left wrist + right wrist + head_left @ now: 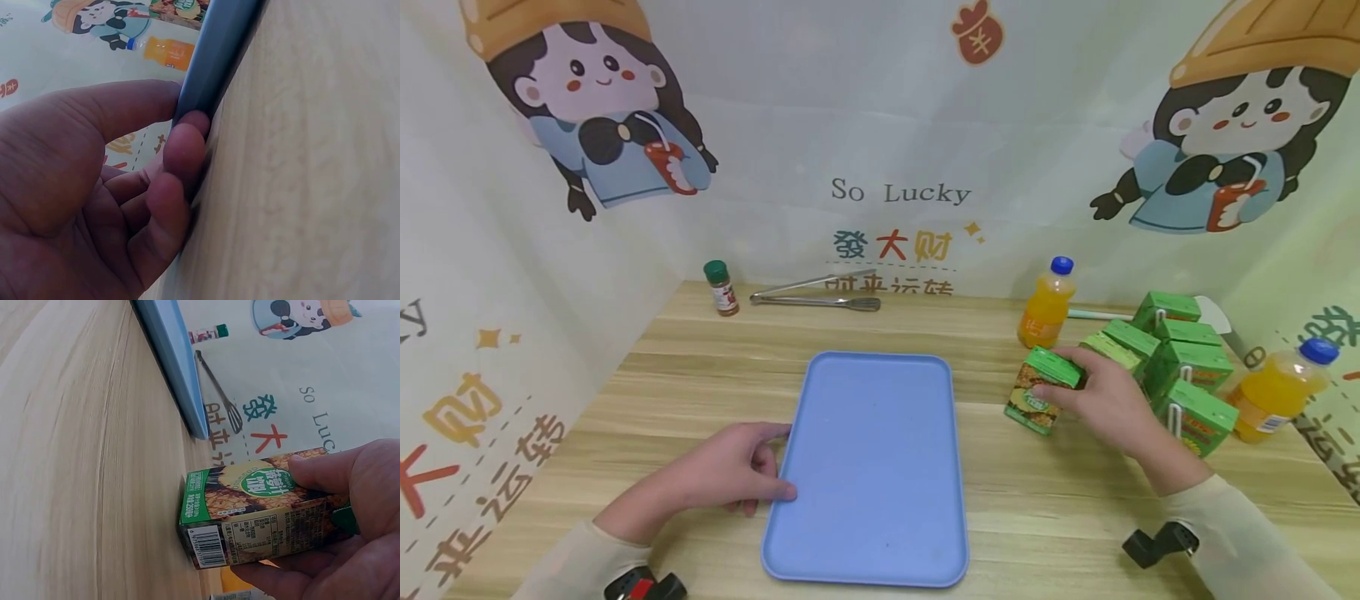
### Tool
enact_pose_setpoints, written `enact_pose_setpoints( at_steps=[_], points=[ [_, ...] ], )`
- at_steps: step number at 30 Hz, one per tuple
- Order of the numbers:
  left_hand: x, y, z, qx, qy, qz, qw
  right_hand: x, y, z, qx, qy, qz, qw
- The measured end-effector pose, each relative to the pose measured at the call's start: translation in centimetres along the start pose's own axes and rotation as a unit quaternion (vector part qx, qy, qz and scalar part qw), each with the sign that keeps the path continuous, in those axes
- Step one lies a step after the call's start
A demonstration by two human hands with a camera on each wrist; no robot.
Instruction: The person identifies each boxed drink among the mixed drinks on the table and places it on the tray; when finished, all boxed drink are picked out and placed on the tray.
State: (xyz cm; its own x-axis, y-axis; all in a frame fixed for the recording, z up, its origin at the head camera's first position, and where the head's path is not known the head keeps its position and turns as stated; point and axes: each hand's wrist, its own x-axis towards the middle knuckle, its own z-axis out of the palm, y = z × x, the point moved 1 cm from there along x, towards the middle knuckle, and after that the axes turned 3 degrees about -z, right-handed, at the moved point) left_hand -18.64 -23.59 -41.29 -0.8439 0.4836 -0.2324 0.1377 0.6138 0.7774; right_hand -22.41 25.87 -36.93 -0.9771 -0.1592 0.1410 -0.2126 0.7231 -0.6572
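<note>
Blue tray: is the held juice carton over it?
No, the carton in the right grip is off to the right of the tray, with wood tabletop between them.

Left hand (730, 467): thumb (137, 106) extended, fingers (164, 231) curled beneath. Right hand (1105, 396): thumb opposes spaced fingers; wrist (1176, 479) behind them.

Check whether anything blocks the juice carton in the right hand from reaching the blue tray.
Nothing visible does: only wooden tabletop shows between the juice carton, held in the right hand, and the blue tray. The left hand touches the tray's opposite edge.
</note>
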Motion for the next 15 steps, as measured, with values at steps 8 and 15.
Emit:
enact_pose_setpoints(
  at_steps=[8, 15],
  points=[
    [0.0, 0.0, -0.1, -0.007, -0.003, -0.001, 1.0, 0.8, -1.6, 0.6, 0.025, -0.001, -0.014, 0.9996],
    [-0.1, -0.1, -0.1, -0.018, -0.008, 0.0, 0.9998, 2.2, -3.5, 1.4, 0.056, -0.009, -0.042, 0.9975]
  ],
)
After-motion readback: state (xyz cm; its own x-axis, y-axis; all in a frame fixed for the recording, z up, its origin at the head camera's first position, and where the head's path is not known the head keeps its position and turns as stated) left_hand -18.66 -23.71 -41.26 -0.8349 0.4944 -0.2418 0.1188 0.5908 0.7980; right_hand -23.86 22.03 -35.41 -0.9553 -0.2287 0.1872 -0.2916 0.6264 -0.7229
